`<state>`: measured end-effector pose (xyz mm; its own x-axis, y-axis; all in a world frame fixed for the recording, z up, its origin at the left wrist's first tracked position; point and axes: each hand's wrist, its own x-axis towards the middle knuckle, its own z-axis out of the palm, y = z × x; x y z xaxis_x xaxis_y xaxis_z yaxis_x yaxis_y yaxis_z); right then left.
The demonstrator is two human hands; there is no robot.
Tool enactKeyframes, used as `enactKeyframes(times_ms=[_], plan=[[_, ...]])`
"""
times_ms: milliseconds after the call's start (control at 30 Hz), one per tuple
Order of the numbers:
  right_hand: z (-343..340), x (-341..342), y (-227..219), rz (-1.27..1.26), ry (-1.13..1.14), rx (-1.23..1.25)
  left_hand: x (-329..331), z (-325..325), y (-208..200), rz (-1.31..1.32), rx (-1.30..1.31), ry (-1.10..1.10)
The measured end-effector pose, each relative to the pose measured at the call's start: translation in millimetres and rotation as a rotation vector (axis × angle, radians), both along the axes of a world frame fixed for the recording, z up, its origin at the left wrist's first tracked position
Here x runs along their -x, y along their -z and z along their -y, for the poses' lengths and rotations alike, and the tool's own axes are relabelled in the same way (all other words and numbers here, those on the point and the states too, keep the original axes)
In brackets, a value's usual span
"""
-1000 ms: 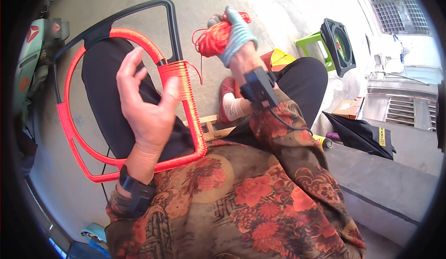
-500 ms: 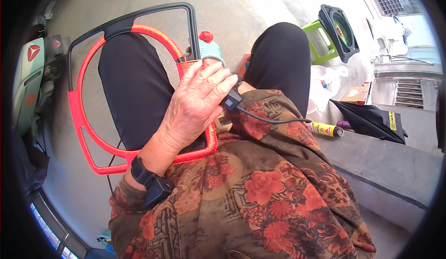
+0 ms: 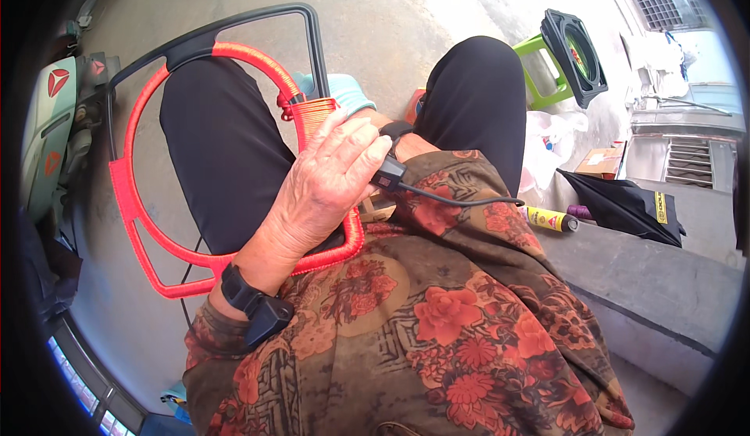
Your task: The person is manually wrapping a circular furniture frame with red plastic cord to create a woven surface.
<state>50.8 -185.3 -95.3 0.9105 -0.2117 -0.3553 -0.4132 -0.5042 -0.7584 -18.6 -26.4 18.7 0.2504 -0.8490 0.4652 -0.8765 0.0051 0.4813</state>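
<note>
A flat frame (image 3: 119, 194) with a round ring inside it lies across my left thigh. Red cord wraps most of it, and bare black shows along its far side. My left hand (image 3: 324, 170) is closed over the frame's right bar, just below a tightly wound band of cord. Beyond that bar is my right hand (image 3: 344, 94) in a light blue glove, partly hidden by the frame. A small bundle of red cord (image 3: 286, 108) shows at its fingers, inside the ring; the fingertips themselves are mostly hidden.
A green stool (image 3: 543, 69) with a black frame (image 3: 576, 57) leaning on it stands ahead right. On the right ledge (image 3: 648, 280) lie a yellow-and-black bottle (image 3: 551, 219), a purple spool (image 3: 580, 211) and a black bag (image 3: 625, 205). A pale scooter (image 3: 51, 123) is at left.
My gloved right hand has swung left behind the frame's bar, carrying the red cord bundle from the bar's right side into the ring. My left hand keeps its hold.
</note>
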Motion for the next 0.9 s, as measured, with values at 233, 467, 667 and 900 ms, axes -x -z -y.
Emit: enactKeyframes(times_ms=[233,467,667,900], plan=[[12.6,-0.9,3.0,-0.001,-0.181,-0.151,-5.4,7.4,-7.7,0.049,0.032,-0.076],[41.7,28.9,-69.7,0.143,0.522,-0.193,-25.3,-22.0,5.4,-1.295,0.467,-0.561],[89.3,68.2,-102.6,0.476,0.789,-0.957,-31.0,-40.8,2.9,-1.759,0.612,-0.360],[260.3,202.2,-129.5,0.748,0.755,-1.131,-34.6,-58.4,-12.4,-1.800,0.456,-0.244]])
